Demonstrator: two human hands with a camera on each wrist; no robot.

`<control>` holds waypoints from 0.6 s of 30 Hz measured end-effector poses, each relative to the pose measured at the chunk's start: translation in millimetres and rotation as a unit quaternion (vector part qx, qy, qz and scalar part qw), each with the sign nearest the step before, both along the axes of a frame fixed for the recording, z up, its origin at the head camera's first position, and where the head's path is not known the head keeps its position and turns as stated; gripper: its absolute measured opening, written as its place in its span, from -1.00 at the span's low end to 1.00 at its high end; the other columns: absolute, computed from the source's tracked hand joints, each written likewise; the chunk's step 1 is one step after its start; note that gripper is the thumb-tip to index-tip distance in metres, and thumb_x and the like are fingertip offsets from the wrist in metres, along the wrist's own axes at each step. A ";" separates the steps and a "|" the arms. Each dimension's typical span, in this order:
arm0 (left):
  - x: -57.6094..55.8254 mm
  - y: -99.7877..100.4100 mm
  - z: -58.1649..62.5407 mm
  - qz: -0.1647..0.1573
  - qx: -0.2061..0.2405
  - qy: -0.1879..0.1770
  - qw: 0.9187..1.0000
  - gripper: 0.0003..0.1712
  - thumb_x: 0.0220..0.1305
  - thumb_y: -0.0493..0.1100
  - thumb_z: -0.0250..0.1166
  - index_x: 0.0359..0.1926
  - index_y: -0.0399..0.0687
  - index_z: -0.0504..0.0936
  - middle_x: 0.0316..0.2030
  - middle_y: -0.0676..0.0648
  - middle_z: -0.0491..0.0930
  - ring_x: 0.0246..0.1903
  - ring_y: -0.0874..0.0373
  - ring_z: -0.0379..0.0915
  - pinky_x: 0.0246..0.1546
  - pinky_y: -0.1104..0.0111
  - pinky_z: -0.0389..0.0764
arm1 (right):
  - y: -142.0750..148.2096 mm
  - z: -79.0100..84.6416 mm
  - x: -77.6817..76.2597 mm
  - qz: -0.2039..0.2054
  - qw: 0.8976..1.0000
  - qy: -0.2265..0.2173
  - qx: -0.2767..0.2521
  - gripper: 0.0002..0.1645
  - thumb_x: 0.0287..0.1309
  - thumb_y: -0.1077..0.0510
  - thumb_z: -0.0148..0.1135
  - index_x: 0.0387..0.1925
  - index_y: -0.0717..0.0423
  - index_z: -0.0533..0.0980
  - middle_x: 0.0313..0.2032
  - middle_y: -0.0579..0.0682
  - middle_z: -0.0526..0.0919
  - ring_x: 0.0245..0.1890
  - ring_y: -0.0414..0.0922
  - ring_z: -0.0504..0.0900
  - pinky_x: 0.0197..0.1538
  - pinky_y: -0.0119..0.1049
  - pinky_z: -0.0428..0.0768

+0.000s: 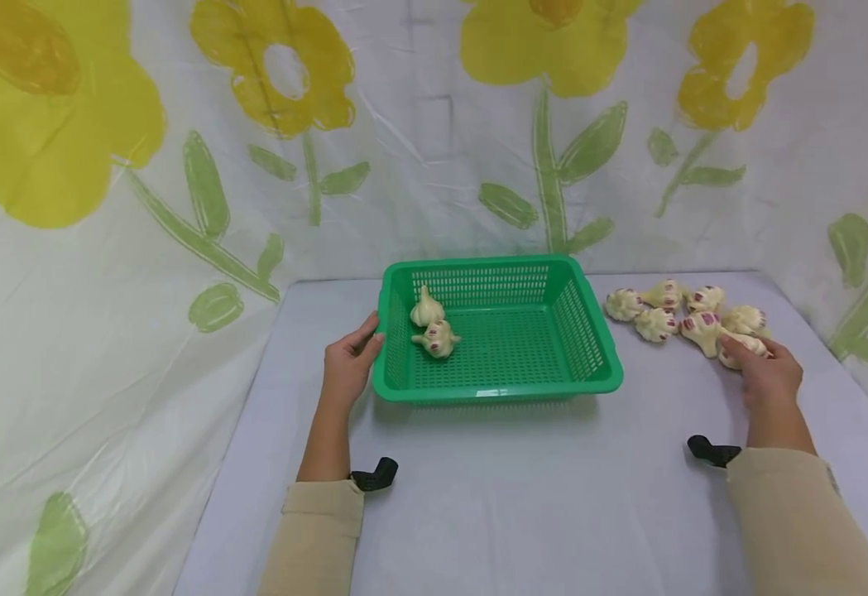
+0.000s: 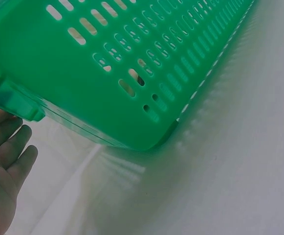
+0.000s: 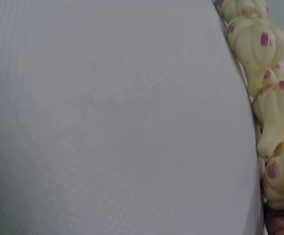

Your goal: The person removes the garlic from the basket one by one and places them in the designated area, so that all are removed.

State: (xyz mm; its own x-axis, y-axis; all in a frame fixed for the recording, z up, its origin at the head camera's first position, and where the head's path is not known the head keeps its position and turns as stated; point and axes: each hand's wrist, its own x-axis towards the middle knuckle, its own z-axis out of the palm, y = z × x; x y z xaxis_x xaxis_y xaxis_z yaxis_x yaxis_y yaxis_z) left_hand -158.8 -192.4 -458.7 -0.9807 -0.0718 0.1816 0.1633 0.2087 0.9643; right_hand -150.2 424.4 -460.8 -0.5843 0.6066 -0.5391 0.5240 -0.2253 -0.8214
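Note:
In the head view my left hand (image 1: 347,360) holds the left rim of a green plastic basket (image 1: 496,393), its thumb at the rim. The left wrist view shows the fingers (image 2: 15,149) under the basket's rim, outside its slotted wall. Inside the basket, two cream garlic bulbs with purple marks, one upper (image 1: 426,310) and one lower (image 1: 438,341), lie on the left. At the right, my right hand (image 1: 772,377) grips a garlic bulb (image 1: 742,352) at the near edge of a cluster. Only its fingertips (image 3: 283,226) show in the right wrist view, beside a bulb.
Several more garlic bulbs (image 1: 657,324) lie close together right of the basket. The white-covered table (image 1: 538,488) meets a hanging sheet (image 1: 419,207) painted with yellow flowers at the back. Black wrist cameras, left (image 1: 377,474) and right (image 1: 712,451), jut inward from the wrists.

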 end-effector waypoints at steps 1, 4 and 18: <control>0.5 -0.2 0.0 0.000 0.000 0.002 1.000 -0.47 0.36 0.04 0.27 0.27 -0.06 0.53 0.29 0.06 0.48 0.32 0.22 0.36 0.31 0.37 0.41 | 0.1 0.1 0.1 0.004 1.000 -0.006 0.002 0.28 -0.29 -0.18 0.65 0.48 -0.37 0.14 0.50 -0.31 0.00 0.34 -0.36 0.14 0.45 -0.44 0.17; 1.4 -0.4 0.5 -0.003 -0.001 0.005 1.000 -0.47 0.36 0.04 0.27 0.27 -0.06 0.52 0.29 0.04 0.48 0.32 0.20 0.36 0.31 0.36 0.41 | 0.5 0.5 0.1 0.007 1.000 -0.015 0.004 0.27 -0.29 -0.20 0.64 0.48 -0.39 0.15 0.48 -0.31 0.04 0.24 -0.38 0.19 0.35 -0.49 0.26; 1.4 0.1 1.8 0.002 0.006 -0.001 1.000 -0.50 0.37 -0.03 0.27 0.27 -0.07 0.51 0.29 0.05 0.48 0.32 0.21 0.36 0.28 0.42 0.43 | -4.1 2.3 -2.5 0.000 1.000 -0.008 -0.009 0.39 -0.40 -0.13 0.70 0.50 -0.37 0.10 0.49 -0.33 0.04 0.21 -0.39 0.24 0.37 -0.50 0.28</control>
